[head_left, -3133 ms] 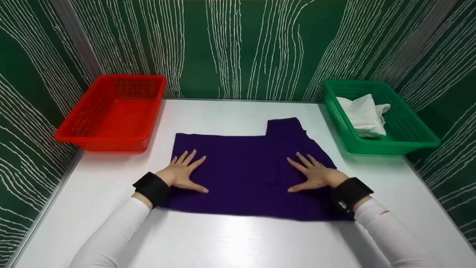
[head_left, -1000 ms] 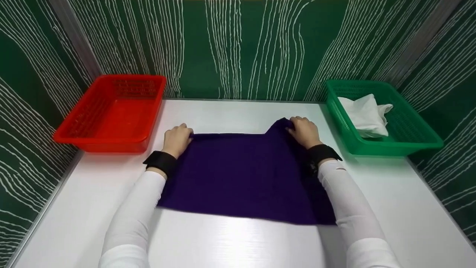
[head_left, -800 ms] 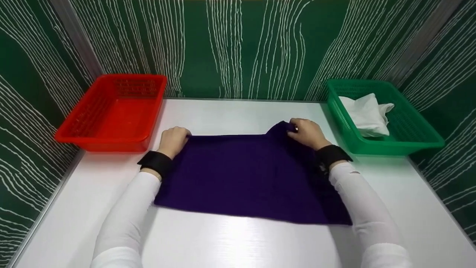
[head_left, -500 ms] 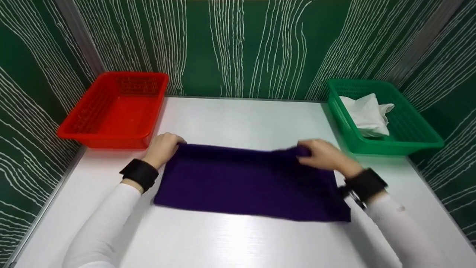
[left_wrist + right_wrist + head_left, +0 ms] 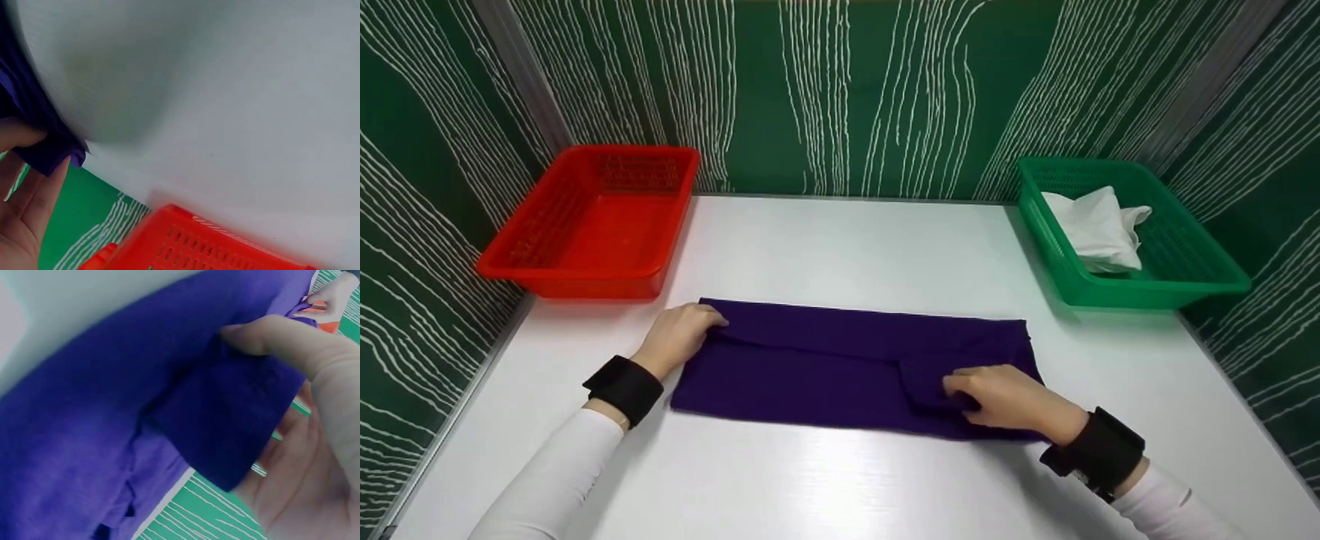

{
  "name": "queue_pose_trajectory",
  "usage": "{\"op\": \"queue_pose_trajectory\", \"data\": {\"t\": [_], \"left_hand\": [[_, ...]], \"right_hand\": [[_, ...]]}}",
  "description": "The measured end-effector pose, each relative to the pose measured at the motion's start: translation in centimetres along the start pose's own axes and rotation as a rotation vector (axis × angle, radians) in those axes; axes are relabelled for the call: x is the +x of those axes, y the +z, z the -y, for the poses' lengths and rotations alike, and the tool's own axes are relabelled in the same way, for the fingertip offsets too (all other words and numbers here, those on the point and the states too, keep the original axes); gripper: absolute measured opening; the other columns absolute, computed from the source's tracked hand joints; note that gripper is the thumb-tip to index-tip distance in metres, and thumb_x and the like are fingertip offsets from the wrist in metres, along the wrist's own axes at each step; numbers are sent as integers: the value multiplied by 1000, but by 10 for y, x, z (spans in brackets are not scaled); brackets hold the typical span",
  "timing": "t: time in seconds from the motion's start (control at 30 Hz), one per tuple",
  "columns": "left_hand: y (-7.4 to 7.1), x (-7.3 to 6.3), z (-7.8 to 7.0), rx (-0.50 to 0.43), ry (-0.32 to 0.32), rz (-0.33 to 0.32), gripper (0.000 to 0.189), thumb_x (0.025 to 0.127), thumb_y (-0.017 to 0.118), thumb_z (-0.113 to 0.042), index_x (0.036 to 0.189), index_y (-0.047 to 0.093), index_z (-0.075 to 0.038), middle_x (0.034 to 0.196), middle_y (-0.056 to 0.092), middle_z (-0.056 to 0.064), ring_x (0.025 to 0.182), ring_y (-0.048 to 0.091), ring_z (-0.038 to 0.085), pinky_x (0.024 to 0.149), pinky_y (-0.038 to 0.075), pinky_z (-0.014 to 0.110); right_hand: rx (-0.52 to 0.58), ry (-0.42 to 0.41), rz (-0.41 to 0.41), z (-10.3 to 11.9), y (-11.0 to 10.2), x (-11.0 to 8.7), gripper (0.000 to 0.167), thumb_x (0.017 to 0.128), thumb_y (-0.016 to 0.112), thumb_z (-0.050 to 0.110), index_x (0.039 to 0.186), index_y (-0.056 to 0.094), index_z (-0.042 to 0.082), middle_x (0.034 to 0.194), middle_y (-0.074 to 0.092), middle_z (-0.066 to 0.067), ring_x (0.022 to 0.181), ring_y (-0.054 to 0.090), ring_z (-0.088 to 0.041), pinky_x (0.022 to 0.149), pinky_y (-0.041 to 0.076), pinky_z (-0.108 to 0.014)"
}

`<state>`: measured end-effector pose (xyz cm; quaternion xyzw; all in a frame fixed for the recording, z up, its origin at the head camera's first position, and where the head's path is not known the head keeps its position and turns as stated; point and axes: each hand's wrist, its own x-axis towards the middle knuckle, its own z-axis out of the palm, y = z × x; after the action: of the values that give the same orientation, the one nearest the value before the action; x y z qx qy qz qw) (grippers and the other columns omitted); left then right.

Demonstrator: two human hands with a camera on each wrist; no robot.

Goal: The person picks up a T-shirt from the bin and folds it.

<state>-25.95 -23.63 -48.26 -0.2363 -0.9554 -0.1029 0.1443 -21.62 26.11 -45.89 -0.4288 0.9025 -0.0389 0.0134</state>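
Note:
A dark purple T-shirt (image 5: 802, 382) lies on the white table, its far part folded toward the person into a long band. My left hand (image 5: 681, 339) pinches the folded layer at its left end; in the left wrist view the cloth (image 5: 48, 143) sits between thumb and fingers. My right hand (image 5: 1006, 397) grips the short sleeve (image 5: 922, 379), which lies flipped forward over the right half. In the right wrist view, thumb and fingers close around that sleeve (image 5: 225, 410). Both wrists wear black bands.
A red basket (image 5: 585, 279) stands at the back left. At the back right is a green basket (image 5: 1155, 296) with a crumpled white cloth (image 5: 1099, 232) inside. Green walls with white lines enclose the table (image 5: 825, 487).
Both hands, flat on the shirt at first, later gripped its far edge and sleeve. They have since come toward the person, folding the far part over the near part.

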Motion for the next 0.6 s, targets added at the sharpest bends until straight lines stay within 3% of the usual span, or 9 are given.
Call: {"op": "queue_pose_trajectory", "data": {"t": [0.1,0.23,0.3,0.37,0.5,0.57,0.6], "left_hand": [[-2,-2,1,-12,1,2,33,85,60,15,103,80,-4,103,80,12,96,75,34,85,61,47],[-9,-6,3,-42,1,61,27,83,66,11,102,80,-3,101,80,12,96,74,35,86,60,48],[-14,-7,3,-51,-9,106,21,84,71,4,101,79,-4,101,79,12,97,74,34,87,60,48],[-19,-7,2,-59,-31,142,17,87,74,-7,103,79,-5,102,79,12,98,74,33,88,60,48],[-20,-6,-6,-46,-44,195,39,90,76,-37,116,76,-8,118,75,15,108,71,36,94,57,52],[-18,-7,-11,-59,-37,247,60,88,75,-50,131,69,-9,135,67,19,123,64,41,105,51,58],[-16,-7,-14,-67,-32,278,70,86,75,-55,138,64,-10,144,61,20,132,58,43,111,46,60]], "right_hand": [[51,6,67,3,-5,-3,27,70,78,3,82,59,19,76,56,9,67,48,-4,56,40,-22],[201,56,154,2,-9,-5,19,83,79,24,78,60,22,70,56,14,63,45,4,55,38,-17],[245,99,130,-1,-10,-4,25,89,76,40,77,62,23,67,57,16,60,46,6,54,39,-17],[230,146,50,-5,-9,-2,29,92,72,47,81,63,23,68,58,15,60,47,5,54,41,-18],[110,205,-113,-16,-2,1,35,91,75,44,107,67,14,96,67,-1,85,62,-15,70,55,-33],[99,215,-120,-22,2,2,58,89,77,46,128,63,6,123,65,-15,110,64,-33,90,56,-50],[105,213,-107,-25,4,2,71,87,78,49,138,58,4,137,60,-21,122,59,-43,99,52,-59]]}}
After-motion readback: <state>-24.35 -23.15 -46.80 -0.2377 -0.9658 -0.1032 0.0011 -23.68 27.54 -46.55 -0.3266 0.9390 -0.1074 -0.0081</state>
